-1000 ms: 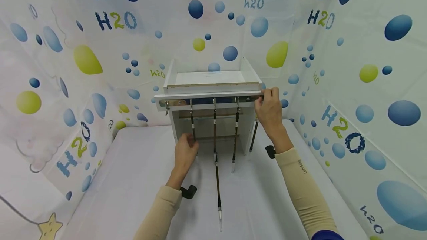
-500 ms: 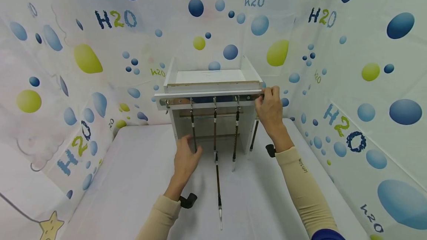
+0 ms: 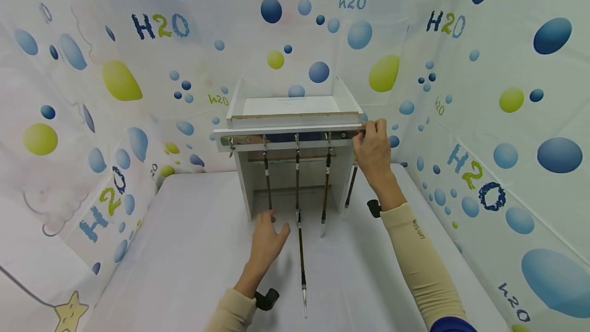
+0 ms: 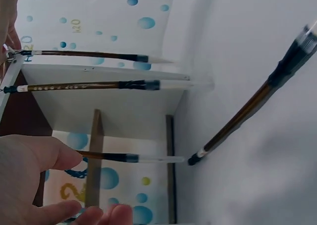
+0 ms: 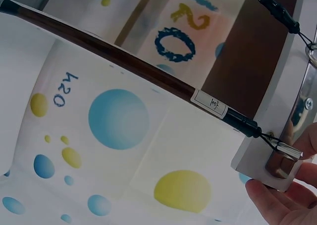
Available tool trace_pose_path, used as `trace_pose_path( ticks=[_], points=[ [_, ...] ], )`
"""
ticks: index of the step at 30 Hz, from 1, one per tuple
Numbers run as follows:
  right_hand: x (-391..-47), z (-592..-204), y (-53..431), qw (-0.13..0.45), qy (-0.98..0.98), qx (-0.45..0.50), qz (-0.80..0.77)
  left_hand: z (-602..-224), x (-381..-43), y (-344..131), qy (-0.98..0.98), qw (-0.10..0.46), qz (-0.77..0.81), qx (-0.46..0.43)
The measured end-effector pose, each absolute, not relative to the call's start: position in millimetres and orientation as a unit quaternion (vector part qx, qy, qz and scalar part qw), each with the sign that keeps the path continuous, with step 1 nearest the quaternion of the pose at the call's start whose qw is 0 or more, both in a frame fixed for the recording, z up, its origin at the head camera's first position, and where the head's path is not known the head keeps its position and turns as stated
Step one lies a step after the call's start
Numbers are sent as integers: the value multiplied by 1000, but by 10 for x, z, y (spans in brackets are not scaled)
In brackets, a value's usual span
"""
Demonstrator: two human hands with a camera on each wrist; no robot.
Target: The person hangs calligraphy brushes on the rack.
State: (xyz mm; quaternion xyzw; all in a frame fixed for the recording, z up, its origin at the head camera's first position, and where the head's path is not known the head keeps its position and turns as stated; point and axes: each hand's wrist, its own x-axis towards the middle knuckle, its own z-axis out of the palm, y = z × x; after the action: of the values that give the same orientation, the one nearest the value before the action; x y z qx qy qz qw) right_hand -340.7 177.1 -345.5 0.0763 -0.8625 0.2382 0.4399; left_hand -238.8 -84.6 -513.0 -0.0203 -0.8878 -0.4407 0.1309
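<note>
A white wooden rack [image 3: 348, 183] carries a metal hook rail [image 3: 283, 139] along its front. Several calligraphy brushes hang from the hooks by loops, among them a leftmost brush [image 3: 267, 183], a middle brush [image 3: 297, 183] and a right brush [image 3: 326, 183]. My right hand [image 3: 372, 152] grips the rail's right end, beside the outermost brush [image 5: 114, 54], whose loop is on the end hook [image 5: 290, 150]. Below the leftmost brush is my left hand [image 3: 268, 240], fingers and thumb apart, holding nothing; it hides that brush's tip. Contact there cannot be told.
Another brush [image 3: 301, 255] lies on the white tabletop [image 3: 184, 250] in front of the rack, its tip toward me. A bare hook [image 3: 231, 147] is at the rail's left end. Patterned sheets [image 3: 193, 65] enclose the table at the back and sides.
My left hand has come off the leftmost brush's handle and moved down and slightly right toward me, its fingers spreading. My right hand stays on the rail's end.
</note>
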Motion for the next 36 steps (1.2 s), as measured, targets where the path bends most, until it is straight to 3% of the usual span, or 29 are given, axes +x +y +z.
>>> trace_pose_path(
  ticks=[12, 36],
  points=[
    [-3406, -3458, 1771, 438, -862, 78, 242, -5470, -2239, -693, -893, 71, -444, -14],
    [-3397, -3449, 1770, 432, -867, 75, 235, -5878, -2200, -447, -901, 23, -432, -40]
  ],
)
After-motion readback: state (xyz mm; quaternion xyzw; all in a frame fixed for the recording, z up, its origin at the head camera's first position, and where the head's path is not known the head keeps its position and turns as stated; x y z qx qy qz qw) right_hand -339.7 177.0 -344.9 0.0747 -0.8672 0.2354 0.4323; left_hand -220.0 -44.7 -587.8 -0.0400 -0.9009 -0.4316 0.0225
